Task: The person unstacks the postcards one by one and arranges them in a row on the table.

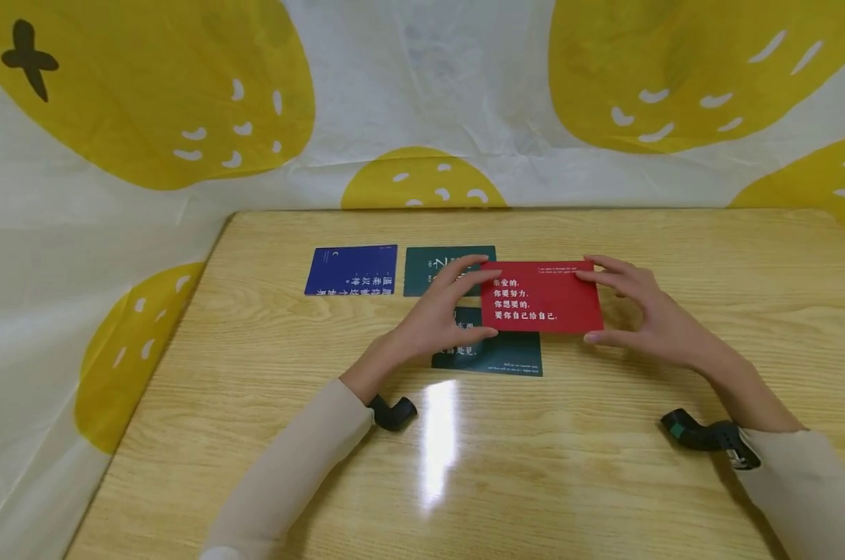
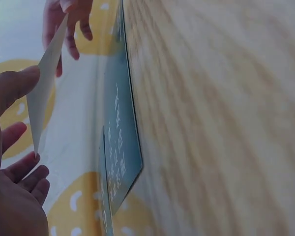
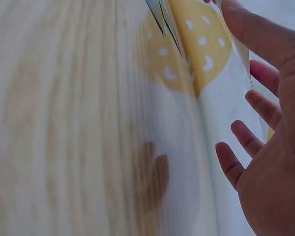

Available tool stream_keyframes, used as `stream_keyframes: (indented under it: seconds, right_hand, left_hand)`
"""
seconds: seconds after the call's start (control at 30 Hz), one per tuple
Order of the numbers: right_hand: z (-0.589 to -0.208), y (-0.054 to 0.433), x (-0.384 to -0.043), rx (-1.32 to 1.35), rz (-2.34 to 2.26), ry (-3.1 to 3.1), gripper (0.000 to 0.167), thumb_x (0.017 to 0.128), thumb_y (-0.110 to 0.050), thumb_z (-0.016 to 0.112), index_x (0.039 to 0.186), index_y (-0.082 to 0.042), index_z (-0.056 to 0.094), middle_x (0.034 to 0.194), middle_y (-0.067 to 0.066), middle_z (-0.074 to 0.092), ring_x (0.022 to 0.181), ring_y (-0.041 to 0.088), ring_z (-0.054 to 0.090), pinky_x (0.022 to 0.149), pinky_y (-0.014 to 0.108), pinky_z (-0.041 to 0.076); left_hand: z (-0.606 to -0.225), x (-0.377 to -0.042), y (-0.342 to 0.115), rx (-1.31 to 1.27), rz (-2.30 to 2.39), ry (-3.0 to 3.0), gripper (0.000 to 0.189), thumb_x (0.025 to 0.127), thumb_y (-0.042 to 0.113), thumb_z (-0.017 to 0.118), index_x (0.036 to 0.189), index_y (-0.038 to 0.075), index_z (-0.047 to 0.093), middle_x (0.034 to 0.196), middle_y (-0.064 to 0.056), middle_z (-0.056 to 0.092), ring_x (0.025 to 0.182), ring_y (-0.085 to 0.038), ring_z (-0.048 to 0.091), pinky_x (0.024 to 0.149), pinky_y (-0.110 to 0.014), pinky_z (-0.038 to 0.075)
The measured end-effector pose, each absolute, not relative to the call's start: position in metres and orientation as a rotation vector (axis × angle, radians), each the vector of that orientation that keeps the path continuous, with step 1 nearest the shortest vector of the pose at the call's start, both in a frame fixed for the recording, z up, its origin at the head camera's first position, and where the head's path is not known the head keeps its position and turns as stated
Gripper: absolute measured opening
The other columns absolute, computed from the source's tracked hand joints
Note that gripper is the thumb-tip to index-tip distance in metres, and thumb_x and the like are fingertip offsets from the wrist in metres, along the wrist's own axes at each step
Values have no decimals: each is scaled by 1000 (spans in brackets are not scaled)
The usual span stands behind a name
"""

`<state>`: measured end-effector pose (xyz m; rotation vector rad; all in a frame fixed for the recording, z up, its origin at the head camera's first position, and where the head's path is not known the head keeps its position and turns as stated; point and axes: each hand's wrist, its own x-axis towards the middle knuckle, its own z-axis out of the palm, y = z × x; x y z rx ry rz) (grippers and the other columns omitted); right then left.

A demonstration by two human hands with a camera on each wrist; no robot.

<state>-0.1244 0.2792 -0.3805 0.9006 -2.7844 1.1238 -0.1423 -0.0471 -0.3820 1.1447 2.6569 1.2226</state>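
Observation:
A red card (image 1: 562,292) printed with white Chinese characters is held up above the table, its face toward the head camera. My left hand (image 1: 433,315) grips its left side between thumb and fingers. On its right side my right hand (image 1: 650,315) holds it the same way. In the left wrist view the pale back of the card (image 2: 45,78) shows. Below and behind it a dark green card (image 1: 496,362) lies on the table, partly hidden by the red card and my left hand. Another green card (image 1: 418,272) lies farther back, partly covered by my left fingers.
A blue card (image 1: 348,272) lies left of the farther green card. The wood-grain table (image 1: 569,482) has a bright light reflection near its middle. A white cloth with yellow patterns (image 1: 422,85) hangs behind the table and along its left. Black wrist devices (image 1: 695,432) sit at both cuffs.

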Motion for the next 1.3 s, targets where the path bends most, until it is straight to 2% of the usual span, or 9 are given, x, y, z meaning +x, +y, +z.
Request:
stream_keyframes:
  seconds: [0.4, 0.63, 0.7, 1.0, 1.13, 1.3]
  right_hand:
    - [-383, 292, -148, 917, 1112, -2806, 86, 64, -9, 89, 140, -14, 49, 151, 14, 29, 132, 38, 24, 94, 60, 23]
    - [-384, 296, -162, 875, 1093, -2869, 83, 68, -13, 87, 141, -15, 48, 151, 16, 29, 129, 40, 26, 87, 55, 29]
    - [-386, 299, -167, 870, 1089, -2881, 82, 69, -15, 87, 142, -15, 47, 151, 17, 29, 130, 41, 25, 89, 57, 27]
    - [-391, 309, -182, 848, 1122, -2930, 79, 72, -17, 85, 141, -11, 48, 152, 11, 30, 133, 40, 22, 95, 59, 26]
    - [-390, 310, -186, 814, 1107, -2975, 79, 73, -20, 85, 142, -14, 47, 154, 9, 28, 133, 42, 21, 97, 63, 24]
    - [-391, 310, -189, 806, 1078, -2995, 78, 73, -23, 84, 142, -14, 48, 154, 8, 28, 132, 41, 21, 99, 62, 20]
  left_hand:
    - [-380, -166, -27, 1107, 812, 2802, 75, 79, 33, 78, 142, 12, 44, 150, -11, 31, 140, -24, 20, 113, -37, 20]
    - [-379, -184, -16, 1037, 693, 2809, 78, 79, 36, 78, 144, 14, 42, 149, -8, 30, 138, -22, 24, 113, -35, 19]
    - [-379, -188, -13, 1010, 681, 2804, 79, 79, 38, 78, 145, 14, 41, 149, -7, 30, 138, -21, 23, 113, -34, 18]
    - [-377, -198, -3, 935, 618, 2800, 83, 78, 42, 77, 146, 14, 38, 150, -4, 30, 140, -19, 20, 115, -33, 13]
    - [-381, -201, 0, 908, 584, 2811, 83, 78, 44, 77, 146, 13, 38, 150, -4, 31, 140, -20, 20, 115, -32, 12]
    - [-386, -205, 5, 856, 528, 2811, 84, 79, 44, 76, 147, 13, 36, 149, -3, 33, 143, -20, 15, 115, -32, 8]
